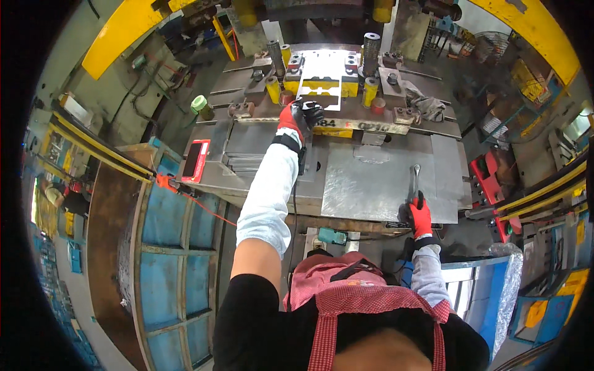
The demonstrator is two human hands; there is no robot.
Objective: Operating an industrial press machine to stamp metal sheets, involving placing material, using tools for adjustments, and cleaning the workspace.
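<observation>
A: Where are the hands, with the clock centred in the view?
B: The left hand (300, 117), gloved in red and black, is at 12 o'clock, at the end of an outstretched arm. The right hand (421, 217), gloved alike, is between 3 and 4.
A: What is the left one doing?
B: Its fingers are bent in, narrow, beside the near end of a bright strip (320, 67) with cut-outs. I cannot tell whether they grip it. The strip lies on a die (393, 128), pointing to 12 o'clock.
A: And the right one?
B: Its fingers are wrapped around the lower end of a metal tool (416, 179) at 3 o'clock. The tool's rounded head points to 12, over a wide grey plate (352, 195) lying on the counter (307, 196).
A: What else is around?
B: A stack (250, 148) of grey sheets at 10 o'clock, a green bottle (199, 104) between 10 and 11, and a crumpled grey cloth (431, 108) at 2.
</observation>
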